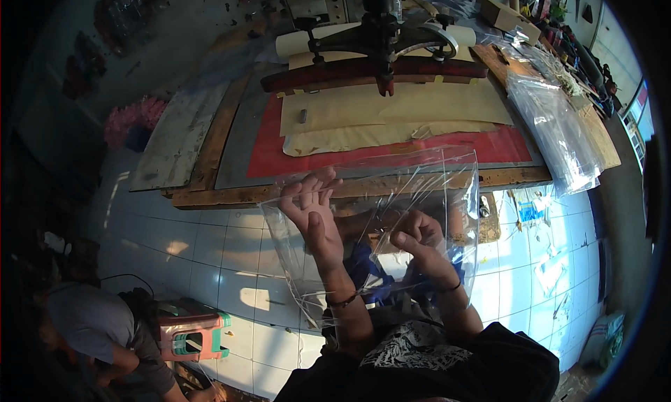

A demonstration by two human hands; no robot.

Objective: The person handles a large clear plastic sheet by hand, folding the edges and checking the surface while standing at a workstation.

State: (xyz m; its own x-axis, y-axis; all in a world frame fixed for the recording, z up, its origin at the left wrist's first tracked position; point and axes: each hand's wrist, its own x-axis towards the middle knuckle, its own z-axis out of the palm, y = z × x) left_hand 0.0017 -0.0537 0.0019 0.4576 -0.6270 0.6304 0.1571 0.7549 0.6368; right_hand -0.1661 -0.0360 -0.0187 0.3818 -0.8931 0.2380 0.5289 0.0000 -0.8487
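A large clear plastic sheet (447, 185) spreads in front of me, creased and shiny. Whether it is a single layer or a bag, I cannot tell. My left hand (316, 217) is at its left part, palm up and fingers spread, with the plastic around it. On the right, my right hand (424, 243) has its fingers curled and thumb pressed in, pinching a fold of the plastic. Beyond the sheet is a workbench (231, 150) bearing a red mat (265, 150) and tan paper sheets (391, 108).
A dark press head (381, 42) with a curved bar hangs over the bench. Clear plastic sheets (559, 136) lie stacked at the bench's right. Another person (98, 325) crouches at the lower left beside a red and green stool (192, 332). White tiles (224, 262) cover the floor.
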